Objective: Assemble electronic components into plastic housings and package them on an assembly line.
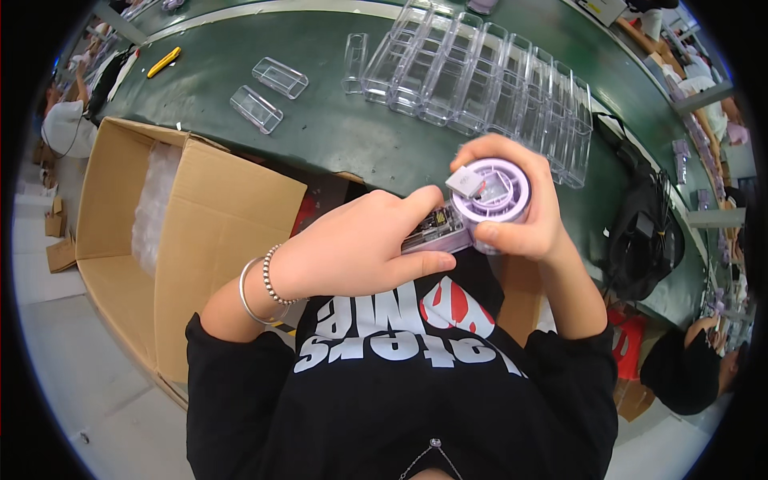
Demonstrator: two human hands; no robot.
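Both hands hold one lilac device with a round, ringed head [516, 192] and a narrow body [445, 242]. My left hand [368, 240] is closed around the body, thumb along its near side. Between its thumb and index finger an open side of the body shows dark parts inside. Around the round head curls my right hand [532, 212], fingers over the far rim and thumb on the near one. A small light-grey rectangular piece [464, 182] sits tilted at the head's left edge; I cannot tell whether it is attached. The device is above my lap, near the table edge.
On the green table [336, 136] stand several clear plastic cases [472, 76] in a row. Two smaller clear pieces [268, 92] and a yellow cutter [164, 62] lie leftward. An open cardboard box [232, 200] stands at my left; a black bag [644, 232] lies at right.
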